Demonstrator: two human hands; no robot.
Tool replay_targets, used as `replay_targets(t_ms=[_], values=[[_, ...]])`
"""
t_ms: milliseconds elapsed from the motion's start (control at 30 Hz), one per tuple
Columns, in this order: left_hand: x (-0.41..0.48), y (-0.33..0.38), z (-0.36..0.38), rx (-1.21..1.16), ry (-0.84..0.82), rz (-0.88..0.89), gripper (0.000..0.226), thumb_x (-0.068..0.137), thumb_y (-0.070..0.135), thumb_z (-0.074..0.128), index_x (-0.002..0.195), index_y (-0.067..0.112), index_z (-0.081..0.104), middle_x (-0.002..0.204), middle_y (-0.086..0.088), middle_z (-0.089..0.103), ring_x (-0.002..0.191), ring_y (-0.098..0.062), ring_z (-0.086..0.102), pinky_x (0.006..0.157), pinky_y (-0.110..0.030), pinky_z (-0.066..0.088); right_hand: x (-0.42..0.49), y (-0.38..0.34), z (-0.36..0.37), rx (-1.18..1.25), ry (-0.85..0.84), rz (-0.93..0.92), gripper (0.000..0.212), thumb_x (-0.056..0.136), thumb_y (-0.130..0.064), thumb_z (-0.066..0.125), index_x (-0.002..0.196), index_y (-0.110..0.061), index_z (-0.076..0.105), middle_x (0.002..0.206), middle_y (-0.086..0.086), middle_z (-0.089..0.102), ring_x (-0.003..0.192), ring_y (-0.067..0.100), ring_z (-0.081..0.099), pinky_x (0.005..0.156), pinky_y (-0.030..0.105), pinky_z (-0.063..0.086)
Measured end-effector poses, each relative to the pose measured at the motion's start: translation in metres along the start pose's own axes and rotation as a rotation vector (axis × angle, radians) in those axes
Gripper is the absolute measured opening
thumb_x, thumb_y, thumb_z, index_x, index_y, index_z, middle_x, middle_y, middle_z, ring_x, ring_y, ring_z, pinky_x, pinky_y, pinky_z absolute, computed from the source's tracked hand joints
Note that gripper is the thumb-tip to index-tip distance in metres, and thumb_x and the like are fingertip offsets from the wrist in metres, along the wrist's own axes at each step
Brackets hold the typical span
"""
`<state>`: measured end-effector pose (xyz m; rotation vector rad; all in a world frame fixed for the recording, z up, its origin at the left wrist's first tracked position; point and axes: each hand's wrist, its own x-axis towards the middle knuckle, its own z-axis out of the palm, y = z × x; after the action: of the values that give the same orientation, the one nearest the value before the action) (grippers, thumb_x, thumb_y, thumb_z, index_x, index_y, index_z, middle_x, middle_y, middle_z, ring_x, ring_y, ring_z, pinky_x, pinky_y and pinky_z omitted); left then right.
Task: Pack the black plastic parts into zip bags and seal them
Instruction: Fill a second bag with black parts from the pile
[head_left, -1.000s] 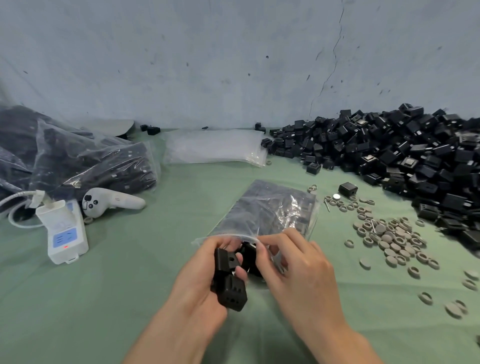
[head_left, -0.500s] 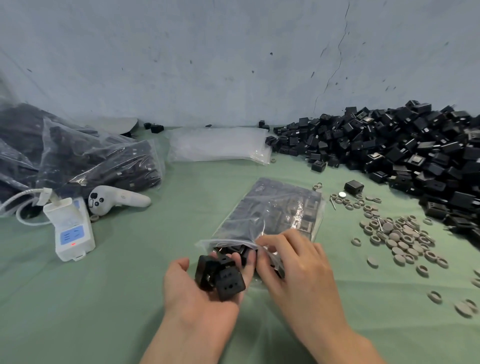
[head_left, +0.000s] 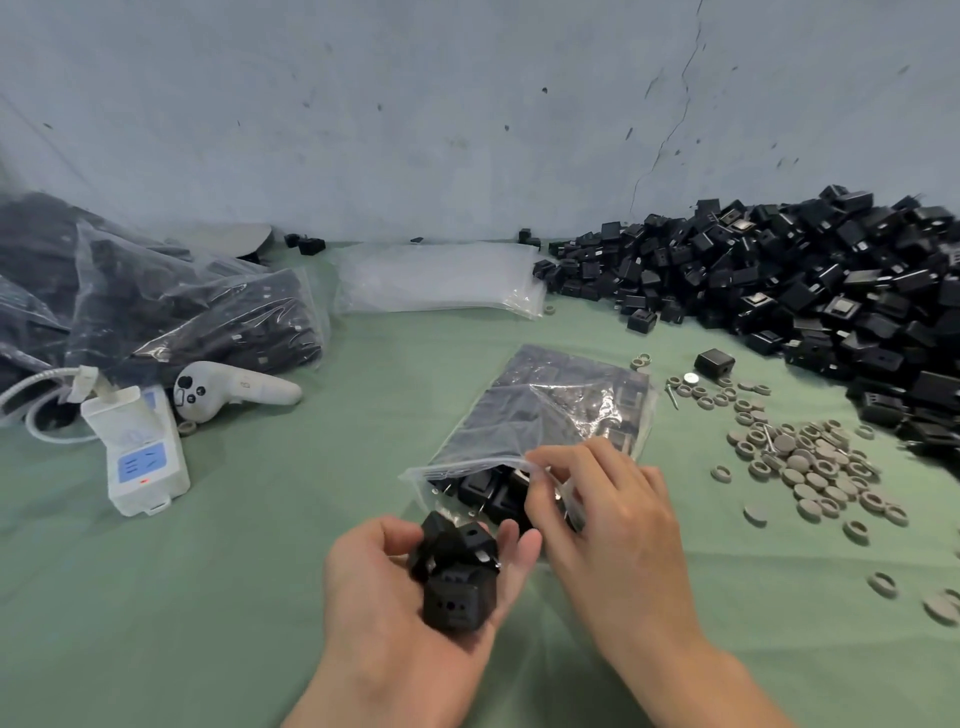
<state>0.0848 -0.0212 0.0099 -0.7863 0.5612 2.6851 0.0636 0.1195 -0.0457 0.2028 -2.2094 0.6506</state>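
Note:
A clear zip bag (head_left: 550, 410) full of black plastic parts lies on the green table cloth, its mouth toward me. My left hand (head_left: 395, 603) is palm up just below the mouth and cradles a few black parts (head_left: 452, 571) in its curled fingers. My right hand (head_left: 608, 519) pinches the upper lip of the bag mouth and lifts it, showing black parts inside. A large heap of loose black parts (head_left: 810, 291) fills the right rear of the table.
Filled bags (head_left: 171, 317) lie at the left. A stack of empty zip bags (head_left: 441, 280) sits by the wall. A white controller (head_left: 228, 389) and a white box with a cable (head_left: 140, 452) are left of centre. Grey rings and discs (head_left: 800, 457) scatter at right.
My left hand has drawn back from the bag mouth toward me with the black parts and turned palm up. My right hand has raised the bag's upper lip.

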Motion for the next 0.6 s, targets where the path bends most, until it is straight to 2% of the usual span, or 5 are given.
replay_targets(t_ms=[100,233,367,433,600], values=[[0.001,-0.002,0.003,0.053,-0.032,-0.033,0.028,0.084,0.007,0.045,0.094,-0.015,0.060,0.093,-0.032,0.070,0.071,-0.040,0.072,0.058,-0.056,0.059,-0.001,0.000,0.000,0.006,0.002,0.012,0.015,0.092,-0.032,0.055,0.095,-0.025,0.068,0.085,-0.013,0.059,0.074,0.012,0.056,0.075,0.029,0.037],[0.012,-0.004,0.004,0.118,-0.017,-0.056,0.031,0.096,0.020,0.055,0.108,-0.005,0.066,0.095,-0.020,0.074,0.067,-0.027,0.072,0.050,-0.037,0.060,-0.001,-0.001,0.000,0.012,0.011,0.017,0.017,0.093,-0.033,0.054,0.095,-0.025,0.068,0.084,-0.013,0.059,0.072,0.012,0.055,0.074,0.031,0.038],[0.023,-0.007,0.002,0.363,-0.001,-0.091,0.040,0.092,0.044,0.060,0.093,0.007,0.072,0.073,-0.009,0.068,0.046,-0.013,0.059,0.036,-0.017,0.044,-0.002,-0.002,0.000,0.017,0.016,0.023,0.016,0.094,-0.033,0.054,0.095,-0.025,0.068,0.085,-0.013,0.060,0.074,0.012,0.056,0.075,0.028,0.035],[0.026,-0.011,0.003,0.484,-0.005,-0.025,0.037,0.090,0.044,0.063,0.087,0.009,0.073,0.070,-0.008,0.068,0.044,-0.013,0.057,0.034,-0.015,0.038,-0.002,-0.001,-0.001,0.017,0.014,0.025,0.016,0.094,-0.033,0.054,0.096,-0.025,0.068,0.086,-0.014,0.060,0.076,0.011,0.056,0.075,0.027,0.033],[0.031,-0.017,0.006,0.601,0.006,0.112,0.021,0.094,0.034,0.063,0.091,0.015,0.071,0.072,-0.006,0.071,0.050,-0.014,0.061,0.037,-0.018,0.041,-0.002,-0.002,-0.001,0.022,0.021,0.013,0.017,0.094,-0.032,0.054,0.096,-0.025,0.069,0.084,-0.012,0.060,0.074,0.013,0.057,0.074,0.030,0.036]])
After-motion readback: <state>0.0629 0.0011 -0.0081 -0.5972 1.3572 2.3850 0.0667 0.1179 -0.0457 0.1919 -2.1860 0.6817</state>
